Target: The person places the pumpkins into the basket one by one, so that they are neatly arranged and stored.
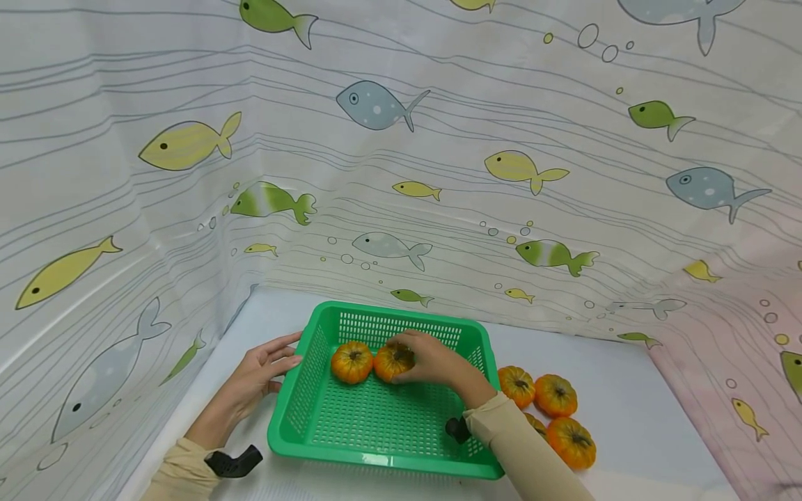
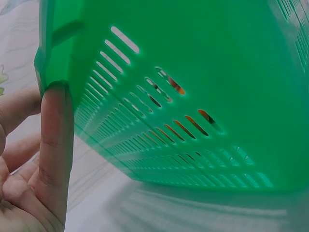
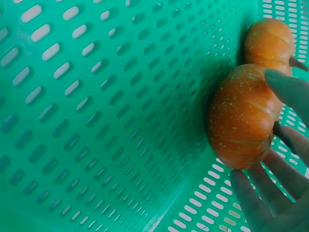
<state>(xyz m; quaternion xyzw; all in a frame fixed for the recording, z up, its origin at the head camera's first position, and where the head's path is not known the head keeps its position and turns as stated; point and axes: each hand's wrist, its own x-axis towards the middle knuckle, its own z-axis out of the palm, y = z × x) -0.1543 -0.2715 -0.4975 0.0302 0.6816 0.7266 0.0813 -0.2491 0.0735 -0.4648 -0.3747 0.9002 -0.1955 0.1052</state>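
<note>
Inside the green plastic basket two small orange pumpkins sit side by side. My right hand reaches in over the right side and grips the right-hand pumpkin, thumb on one side and fingers round the other. In the right wrist view this speckled pumpkin rests by the basket's perforated floor, its dark stem among my fingers. The left-hand pumpkin stands right beside it. My left hand touches the basket's left rim with loosely extended fingers. Up close, one fingertip presses under the rim.
Several more pumpkins lie on the white table right of the basket, one partly hidden by my right sleeve. A fish-patterned curtain encloses the back and sides. Black wrist mounts stick out from both sleeves.
</note>
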